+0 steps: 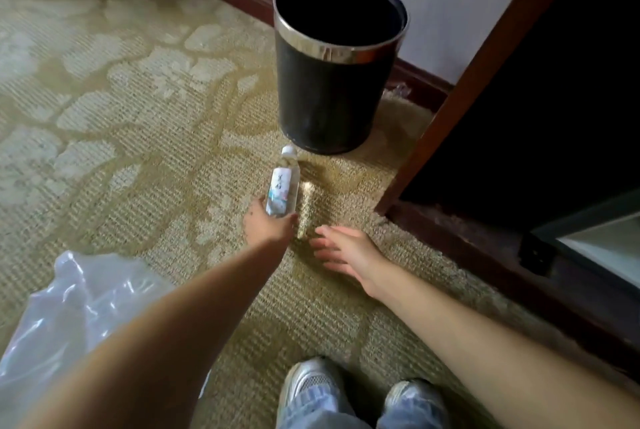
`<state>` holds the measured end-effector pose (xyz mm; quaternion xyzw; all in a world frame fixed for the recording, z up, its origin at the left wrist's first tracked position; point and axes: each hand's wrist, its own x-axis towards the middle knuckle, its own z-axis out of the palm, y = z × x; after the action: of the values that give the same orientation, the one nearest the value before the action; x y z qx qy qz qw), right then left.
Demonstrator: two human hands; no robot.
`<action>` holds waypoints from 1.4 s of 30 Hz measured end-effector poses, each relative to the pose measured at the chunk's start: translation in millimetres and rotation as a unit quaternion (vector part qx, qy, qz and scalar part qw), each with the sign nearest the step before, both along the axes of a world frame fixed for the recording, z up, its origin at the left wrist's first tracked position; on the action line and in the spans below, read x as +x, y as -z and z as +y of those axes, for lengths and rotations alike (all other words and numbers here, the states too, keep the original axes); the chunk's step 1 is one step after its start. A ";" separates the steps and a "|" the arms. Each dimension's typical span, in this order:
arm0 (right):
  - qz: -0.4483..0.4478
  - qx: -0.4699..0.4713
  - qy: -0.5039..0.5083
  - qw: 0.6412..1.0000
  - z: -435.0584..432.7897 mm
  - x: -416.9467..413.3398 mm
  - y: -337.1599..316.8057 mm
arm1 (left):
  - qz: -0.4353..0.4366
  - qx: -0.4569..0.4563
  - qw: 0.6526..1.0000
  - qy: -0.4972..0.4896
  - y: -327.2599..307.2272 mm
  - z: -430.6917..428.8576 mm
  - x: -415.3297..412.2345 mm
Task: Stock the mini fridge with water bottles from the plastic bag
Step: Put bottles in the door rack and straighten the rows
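A clear water bottle (283, 186) with a white cap and a white label lies over the patterned carpet, its cap pointing toward the bin. My left hand (268, 222) grips its lower end. Just to the right, my right hand (346, 250) hovers with fingers spread and nothing in it. A crumpled clear plastic bag (74, 307) sits on the carpet at the lower left, partly hidden by my left forearm. At the right edge, a corner of the mini fridge (595, 241) shows inside a dark wooden cabinet.
A black waste bin (332, 93) with a metal rim stands on the carpet just beyond the bottle, near the wall. The cabinet's wooden frame (460, 106) runs diagonally on the right. My shoes (311, 383) are at the bottom.
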<state>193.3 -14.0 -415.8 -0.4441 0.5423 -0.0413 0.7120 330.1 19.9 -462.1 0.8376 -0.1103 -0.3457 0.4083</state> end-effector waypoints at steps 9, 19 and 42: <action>0.022 0.074 0.057 0.995 16.7 -16.5 32.2 | -0.004 0.046 0.999 0.004 40.8 -9.4 3.4; 0.012 0.172 0.110 0.979 30.4 -53.4 19.6 | 0.148 0.068 0.968 0.189 10.5 58.8 -72.6; -0.230 0.048 0.536 0.811 36.0 -284.9 -181.1 | -0.029 -0.138 0.811 0.568 -242.6 -1.6 -234.9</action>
<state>-91.7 22.0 -234.7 -0.0257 0.5163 -0.4907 0.7014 95.2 18.3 -219.5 0.5700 -0.6247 -0.4728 0.2475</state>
